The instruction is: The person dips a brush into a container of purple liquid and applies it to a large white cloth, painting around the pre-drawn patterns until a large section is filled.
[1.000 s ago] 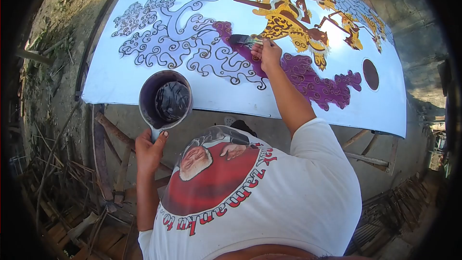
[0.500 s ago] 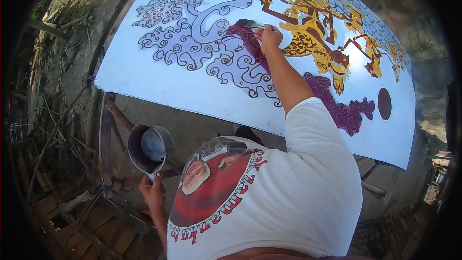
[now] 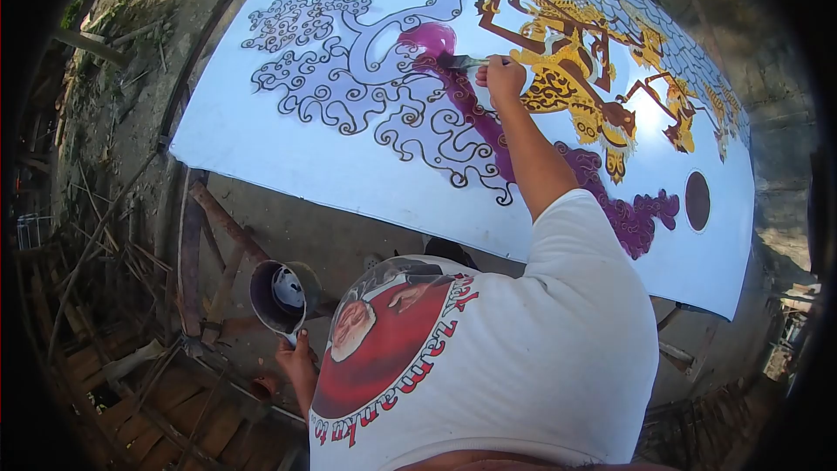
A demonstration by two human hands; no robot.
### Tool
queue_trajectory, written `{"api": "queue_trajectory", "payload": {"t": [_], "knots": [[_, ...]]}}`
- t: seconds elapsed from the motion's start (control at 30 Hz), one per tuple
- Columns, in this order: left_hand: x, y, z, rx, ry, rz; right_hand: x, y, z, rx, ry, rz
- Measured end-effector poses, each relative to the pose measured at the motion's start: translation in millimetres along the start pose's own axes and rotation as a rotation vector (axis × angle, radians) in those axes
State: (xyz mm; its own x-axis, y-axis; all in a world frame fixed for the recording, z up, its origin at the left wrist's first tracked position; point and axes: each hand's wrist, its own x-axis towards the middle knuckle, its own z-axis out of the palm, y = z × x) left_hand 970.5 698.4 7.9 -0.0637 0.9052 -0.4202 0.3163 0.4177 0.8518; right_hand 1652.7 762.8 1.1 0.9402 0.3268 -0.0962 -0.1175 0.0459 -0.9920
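Note:
My right hand [image 3: 502, 80] is closed round the handle of a flat brush [image 3: 464, 62], its dark bristles touching the white cloth [image 3: 261, 139]. Around the bristles lies wet purple dye [image 3: 432, 39], which runs down in a band beneath my forearm. Left of it is a pale lilac pattern [image 3: 340, 78] with dark curled outlines. Low on the left, my left hand [image 3: 298, 356] grips the handle of a metal pot [image 3: 286, 296] held below the cloth's edge. The pot is tilted, with liquid and bright reflections inside.
Yellow and brown figures [image 3: 567, 61] and a dark oval [image 3: 697, 201] cover the cloth's right part. Blue scale patterning runs along its far edge. Wooden poles [image 3: 222, 214] stand below the cloth at left. Bamboo slats and sticks lie at the lower left.
My right hand and the brush have moved slightly right and down. A bright purple patch now shows above the brush. The pot and my left hand have shifted right and down.

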Motion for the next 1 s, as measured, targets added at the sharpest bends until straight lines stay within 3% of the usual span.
{"api": "queue_trajectory", "payload": {"t": [0.07, 0.17, 0.3, 0.4, 0.43, 0.5, 0.53, 0.63, 0.73, 0.83, 0.9, 1.0], "knots": [[1, -6, 3, -0.029, -0.003, 0.003, -12, 6, 0, 0.051, -0.1, 0.08], [3, -8, 6, -0.024, -0.013, -0.025, 9, 10, 21, 0.211, 0.031, 0.0], [10, -15, 10, -0.012, -0.055, -0.035, 16, 14, 80, 0.189, -0.016, 0.014], [12, -11, 14, -0.009, -0.072, -0.01, -3, 12, 106, -0.11, -0.337, 0.041], [10, -9, 15, -0.002, -0.08, 0.004, -3, 9, 106, -0.107, -0.342, 0.045], [5, -5, 20, -0.026, -0.079, -0.006, 3, 1, 100, -0.083, -0.318, 0.092], [1, -4, 21, -0.046, -0.087, -0.018, 11, 3, 99, -0.029, -0.186, 0.058], [-7, -7, 30, -0.056, -0.11, 0.042, 21, 10, 109, 0.115, -0.072, -0.091], [-11, 12, 26, 0.017, -0.133, 0.01, 24, 29, 128, -0.084, -0.339, 0.007], [-25, 46, 30, 0.133, -0.111, -0.013, -1, -7, 109, -0.131, -0.362, 0.044], [-27, 49, 29, 0.131, -0.136, 0.018, 14, -1, 78, -0.123, -0.181, -0.136], [-32, 74, 33, 0.113, -0.205, 0.083, 7, -9, 32, -0.215, -0.143, -0.174]]}}
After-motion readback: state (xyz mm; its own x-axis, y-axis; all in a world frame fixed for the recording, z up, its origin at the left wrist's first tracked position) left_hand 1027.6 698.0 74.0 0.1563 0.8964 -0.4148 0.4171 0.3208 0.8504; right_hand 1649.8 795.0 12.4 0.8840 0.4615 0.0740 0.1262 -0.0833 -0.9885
